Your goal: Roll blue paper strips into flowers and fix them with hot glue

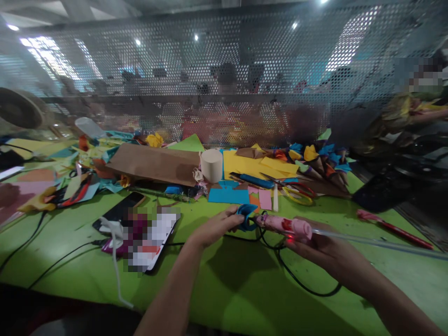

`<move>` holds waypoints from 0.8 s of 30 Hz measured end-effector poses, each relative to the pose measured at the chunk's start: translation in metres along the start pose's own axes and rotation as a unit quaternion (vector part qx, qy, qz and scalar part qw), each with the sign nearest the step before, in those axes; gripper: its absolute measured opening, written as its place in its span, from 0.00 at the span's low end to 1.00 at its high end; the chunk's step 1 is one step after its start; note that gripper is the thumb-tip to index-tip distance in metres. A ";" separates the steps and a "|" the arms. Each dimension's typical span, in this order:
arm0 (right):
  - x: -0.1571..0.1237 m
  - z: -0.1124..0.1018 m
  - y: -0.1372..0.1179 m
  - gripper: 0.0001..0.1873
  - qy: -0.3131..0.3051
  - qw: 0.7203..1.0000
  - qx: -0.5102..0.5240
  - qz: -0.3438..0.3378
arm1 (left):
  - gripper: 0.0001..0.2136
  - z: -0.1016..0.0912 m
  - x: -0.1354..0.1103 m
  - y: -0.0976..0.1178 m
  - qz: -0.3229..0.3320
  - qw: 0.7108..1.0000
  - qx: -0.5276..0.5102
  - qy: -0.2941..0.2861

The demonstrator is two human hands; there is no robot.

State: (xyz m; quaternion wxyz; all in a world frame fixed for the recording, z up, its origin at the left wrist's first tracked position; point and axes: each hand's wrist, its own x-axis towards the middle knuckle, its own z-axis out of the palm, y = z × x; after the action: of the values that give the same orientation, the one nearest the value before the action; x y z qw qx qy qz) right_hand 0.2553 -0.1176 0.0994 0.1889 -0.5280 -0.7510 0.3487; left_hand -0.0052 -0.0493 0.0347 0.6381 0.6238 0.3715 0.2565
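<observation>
My left hand [219, 226] pinches a curled piece of blue paper [246, 217] above the green table. From the right, my right hand [324, 249] is wrapped round a pink hot glue gun [285, 226], whose nozzle points left at the blue paper. A red light glows on the gun's underside, and a long clear glue stick [378, 242] sticks out of its back end. Whether the nozzle touches the paper I cannot tell. Just beyond my hands lie a flat blue paper piece [228, 195] and small pink paper pieces [265, 199].
Behind are scissors [297, 193], a blue cutter [257, 180], a cream paper roll [212, 165], brown paper [157, 164] and paper flowers [317, 156]. Phones [159, 240] and black cables [308, 287] lie nearer. Another person's hand [9, 193] rests at far left. A perforated metal screen [224, 93] stands behind.
</observation>
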 end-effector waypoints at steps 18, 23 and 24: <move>-0.001 0.005 0.005 0.26 0.018 1.000 -0.008 -0.001 | 0.20 0.001 0.000 0.001 0.005 1.000 0.006 -0.001; 0.002 0.007 0.005 0.23 0.053 0.998 -0.022 0.027 | 0.21 0.001 0.000 0.002 0.002 1.000 0.008 -0.011; 0.003 0.007 0.005 0.23 0.057 0.998 -0.019 0.026 | 0.21 0.002 0.000 0.003 0.003 1.000 0.007 -0.014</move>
State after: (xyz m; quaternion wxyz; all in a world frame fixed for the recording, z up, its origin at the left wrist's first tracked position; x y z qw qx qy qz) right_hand 0.2530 -0.1165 0.0903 0.2118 -0.5699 -0.7314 0.3088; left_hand -0.0035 -0.0498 0.0375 0.6380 0.6328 0.3624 0.2473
